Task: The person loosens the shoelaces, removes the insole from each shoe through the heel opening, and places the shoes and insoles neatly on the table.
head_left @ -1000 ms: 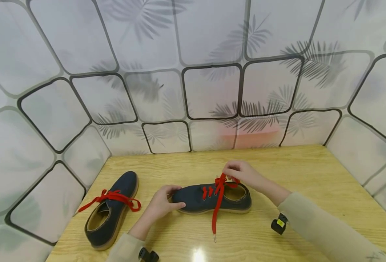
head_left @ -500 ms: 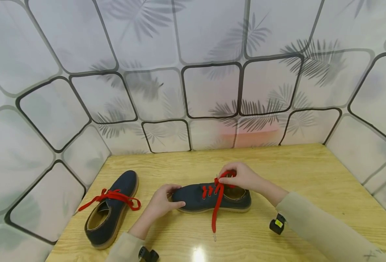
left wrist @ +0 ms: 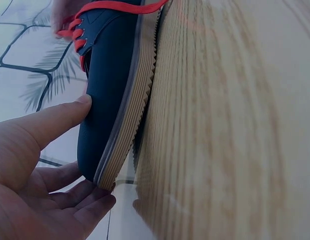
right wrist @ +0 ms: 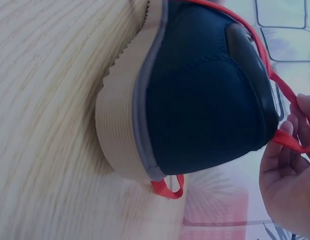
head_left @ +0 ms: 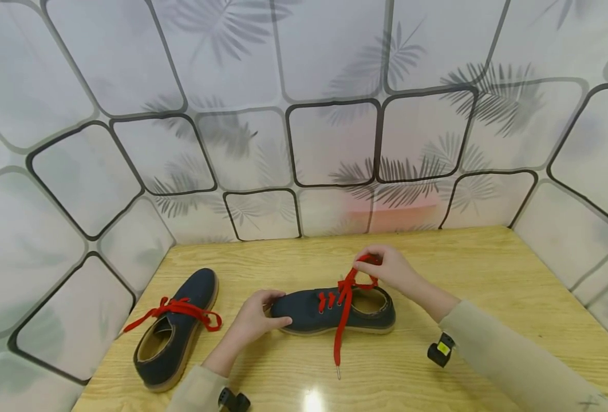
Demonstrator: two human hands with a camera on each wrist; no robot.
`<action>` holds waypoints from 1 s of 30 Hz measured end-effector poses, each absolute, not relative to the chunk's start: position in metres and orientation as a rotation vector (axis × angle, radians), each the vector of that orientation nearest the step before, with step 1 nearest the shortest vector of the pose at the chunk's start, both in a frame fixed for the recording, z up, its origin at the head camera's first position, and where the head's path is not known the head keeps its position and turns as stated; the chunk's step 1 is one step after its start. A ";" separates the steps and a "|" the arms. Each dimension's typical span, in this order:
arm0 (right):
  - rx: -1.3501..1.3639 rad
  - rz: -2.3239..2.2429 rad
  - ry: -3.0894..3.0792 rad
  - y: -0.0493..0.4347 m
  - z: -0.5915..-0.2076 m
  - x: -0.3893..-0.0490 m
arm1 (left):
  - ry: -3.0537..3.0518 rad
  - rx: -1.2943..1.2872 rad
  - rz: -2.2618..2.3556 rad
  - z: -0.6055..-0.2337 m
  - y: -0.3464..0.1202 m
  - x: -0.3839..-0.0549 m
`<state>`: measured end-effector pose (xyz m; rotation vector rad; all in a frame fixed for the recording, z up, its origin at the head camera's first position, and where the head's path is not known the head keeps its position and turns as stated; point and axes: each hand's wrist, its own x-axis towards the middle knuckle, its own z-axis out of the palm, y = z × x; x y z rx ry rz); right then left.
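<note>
Head view: grips the central navy shoe on the bench with left hand curled round its toe, pinches red lace in right hand, and might unravel it by overpulling.

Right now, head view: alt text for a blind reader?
A right hand pinches the flat red lace of a tan-soled navy shoe; the left hand holds its toe. A matching red-laced shoe sits at left on the yellowish wooden table.
</note>
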<state>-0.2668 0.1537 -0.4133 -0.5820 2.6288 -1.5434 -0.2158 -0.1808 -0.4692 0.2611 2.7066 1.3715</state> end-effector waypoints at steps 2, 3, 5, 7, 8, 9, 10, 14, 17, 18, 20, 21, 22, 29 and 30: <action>-0.549 -1.557 2.647 0.155 -0.412 -0.268 | 2.706 0.262 1.372 -0.469 -0.181 -0.216; -0.538 -1.565 2.657 0.156 -0.411 -0.268 | 2.705 0.261 1.372 -0.469 -0.181 -0.216; -0.512 -1.581 2.669 0.158 -0.410 -0.269 | 2.704 0.257 1.372 -0.469 -0.181 -0.216; -0.503 -1.614 2.674 0.159 -0.410 -0.270 | 2.705 0.258 1.369 -0.468 -0.181 -0.216; -0.495 -1.635 2.677 0.160 -0.409 -0.270 | 2.705 0.258 1.368 -0.468 -0.182 -0.216; -0.490 -1.656 2.684 0.160 -0.409 -0.270 | 2.705 0.258 1.368 -0.467 -0.182 -0.216; -0.480 -1.676 2.692 0.161 -0.409 -0.270 | 2.706 0.262 1.367 -0.467 -0.182 -0.216; -0.461 -1.769 2.705 0.163 -0.409 -0.270 | 2.704 0.260 1.365 -0.467 -0.182 -0.216; -0.424 -1.857 2.675 0.163 -0.408 -0.269 | 2.702 0.254 1.365 -0.467 -0.181 -0.216; -0.409 -1.891 2.654 0.164 -0.408 -0.269 | 2.701 0.252 1.366 -0.467 -0.181 -0.216; -0.390 -1.956 2.603 0.164 -0.408 -0.269 | 2.702 0.253 1.366 -0.467 -0.181 -0.216; -0.392 -1.972 2.585 0.164 -0.408 -0.269 | 2.703 0.255 1.366 -0.467 -0.181 -0.215; -0.402 -1.977 2.568 0.164 -0.408 -0.270 | 2.703 0.259 1.366 -0.467 -0.182 -0.216; -0.572 -1.752 2.624 0.163 -0.415 -0.270 | 2.705 0.259 1.366 -0.468 -0.182 -0.215; -0.592 -1.703 2.638 0.163 -0.416 -0.270 | 2.707 0.258 1.364 -0.468 -0.182 -0.215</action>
